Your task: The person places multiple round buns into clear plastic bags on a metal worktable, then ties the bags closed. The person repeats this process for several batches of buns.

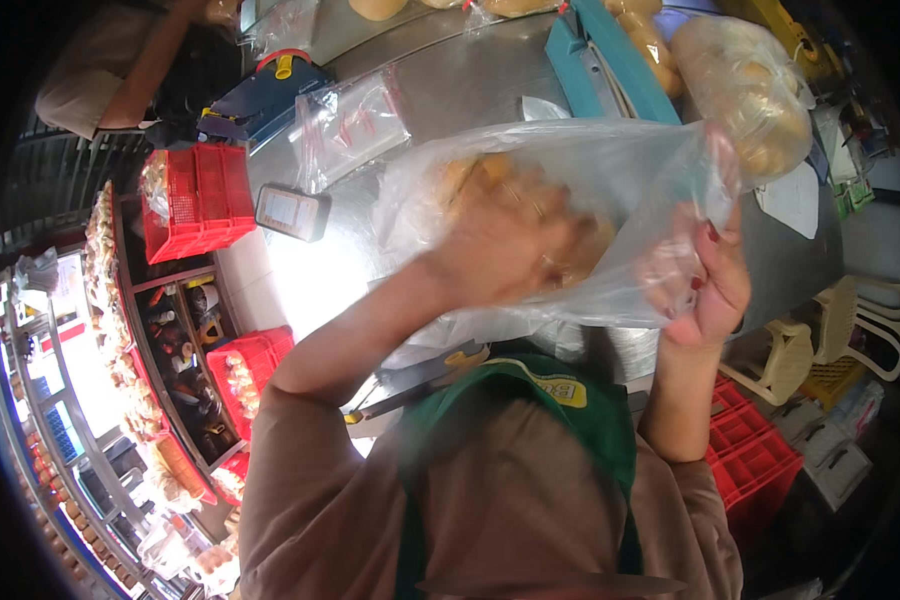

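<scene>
A large clear plastic bag (630,187) with golden-brown bread rolls (465,180) is stretched above a steel table (457,82). My right hand (709,277) grips the bag at its right end, the thumb bent over the film. My left hand (510,232) is blurred at the rolls; whether its fingers are closed on one, and whether they are inside the bag, cannot be made out. A stack of flat clear bags (360,127) lies beyond my left forearm, near a phone (292,213).
A teal device (607,60) stands at the table's far side, beside a filled bag of bread (750,97). A blue tape bag sealer (266,97) is at far left, near another person's arm (146,75). Red crates (199,199) stand left; plastic chairs (780,360) stand right.
</scene>
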Demonstrator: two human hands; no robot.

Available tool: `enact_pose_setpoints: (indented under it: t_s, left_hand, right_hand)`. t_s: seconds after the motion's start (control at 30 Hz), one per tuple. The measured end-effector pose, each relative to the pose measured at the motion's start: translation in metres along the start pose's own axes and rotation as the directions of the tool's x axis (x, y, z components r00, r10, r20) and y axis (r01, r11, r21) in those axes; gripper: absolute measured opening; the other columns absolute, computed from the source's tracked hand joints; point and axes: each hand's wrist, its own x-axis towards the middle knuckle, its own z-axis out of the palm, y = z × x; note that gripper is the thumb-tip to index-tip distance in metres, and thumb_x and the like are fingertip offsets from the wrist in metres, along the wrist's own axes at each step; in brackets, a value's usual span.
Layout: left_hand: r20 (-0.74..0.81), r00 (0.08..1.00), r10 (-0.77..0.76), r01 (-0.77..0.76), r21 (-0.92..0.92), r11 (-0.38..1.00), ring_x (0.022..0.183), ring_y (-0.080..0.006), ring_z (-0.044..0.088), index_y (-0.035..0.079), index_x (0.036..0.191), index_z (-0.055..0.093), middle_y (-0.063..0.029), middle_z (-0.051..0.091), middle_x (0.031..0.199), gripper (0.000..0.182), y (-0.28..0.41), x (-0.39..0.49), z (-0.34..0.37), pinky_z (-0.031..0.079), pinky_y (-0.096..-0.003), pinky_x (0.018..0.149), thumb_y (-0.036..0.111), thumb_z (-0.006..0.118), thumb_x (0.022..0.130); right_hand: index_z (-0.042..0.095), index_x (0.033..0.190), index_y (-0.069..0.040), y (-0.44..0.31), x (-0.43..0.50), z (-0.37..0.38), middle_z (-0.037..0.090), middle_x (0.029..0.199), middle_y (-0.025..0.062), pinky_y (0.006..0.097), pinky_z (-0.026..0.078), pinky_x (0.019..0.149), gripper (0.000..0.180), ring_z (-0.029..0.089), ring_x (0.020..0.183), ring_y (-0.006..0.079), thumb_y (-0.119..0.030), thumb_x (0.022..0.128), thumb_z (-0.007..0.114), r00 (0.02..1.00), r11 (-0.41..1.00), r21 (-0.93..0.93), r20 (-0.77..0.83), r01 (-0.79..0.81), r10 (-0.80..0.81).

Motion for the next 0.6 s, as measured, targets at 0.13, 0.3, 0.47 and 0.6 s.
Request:
enact_pose_setpoints:
  t_s: [0.13, 0.3, 0.47, 0.6]
  left_hand:
    - [0.188, 0.888, -0.419, 0.459, -0.375, 0.805, 0.124, -0.0350, 0.050, 0.010, 0.135, 0.051, -0.0166, 0.055, 0.133, 0.058, -0.044, -0.009, -0.041, 0.041, -0.0417, 0.101, 0.038, 0.067, 0.087]
    - [0.157, 0.792, -0.590, 0.610, -0.252, 0.751, 0.123, -0.0344, 0.052, 0.008, 0.134, 0.052, -0.0190, 0.058, 0.129, 0.057, -0.060, -0.037, -0.053, 0.041, -0.0383, 0.102, 0.044, 0.063, 0.091]
    - [0.072, 0.846, -0.529, 0.532, -0.032, 0.846, 0.129, -0.0355, 0.045, 0.009, 0.136, 0.049, -0.0186, 0.052, 0.136, 0.071, -0.062, -0.056, -0.042, 0.036, -0.0402, 0.107, 0.047, 0.073, 0.081]
    - [-0.024, 0.807, -0.591, 0.589, -0.055, 0.806, 0.122, -0.0367, 0.051, 0.007, 0.132, 0.052, -0.0189, 0.057, 0.128, 0.069, -0.068, -0.055, -0.035, 0.040, -0.0424, 0.103, 0.036, 0.077, 0.075]
  right_hand:
    - [0.023, 0.152, -0.007, -0.006, -0.004, -0.001, 0.052, 0.129, 0.0092, 0.0258, 0.039, 0.048, 0.074, 0.043, 0.064, 0.0096, 0.001, 0.086, 0.053, 0.996, 0.998, -0.057, -0.084, -0.024, 0.020]
    - [0.022, 0.151, -0.004, -0.009, -0.009, 0.001, 0.047, 0.135, 0.0108, 0.0268, 0.039, 0.061, 0.075, 0.043, 0.079, 0.0119, 0.001, 0.084, 0.056, 0.987, 0.987, -0.140, -0.154, -0.073, 0.051]
    - [0.022, 0.151, -0.001, -0.008, -0.006, 0.001, 0.042, 0.141, 0.0123, 0.0279, 0.039, 0.073, 0.077, 0.044, 0.094, 0.0141, 0.000, 0.082, 0.058, 0.983, 0.981, -0.165, -0.167, -0.100, 0.072]
    - [0.022, 0.150, 0.002, -0.012, -0.002, 0.003, 0.038, 0.145, 0.0136, 0.0287, 0.039, 0.083, 0.079, 0.044, 0.105, 0.0159, -0.001, 0.081, 0.060, 0.983, 0.975, -0.194, -0.168, -0.104, 0.071]
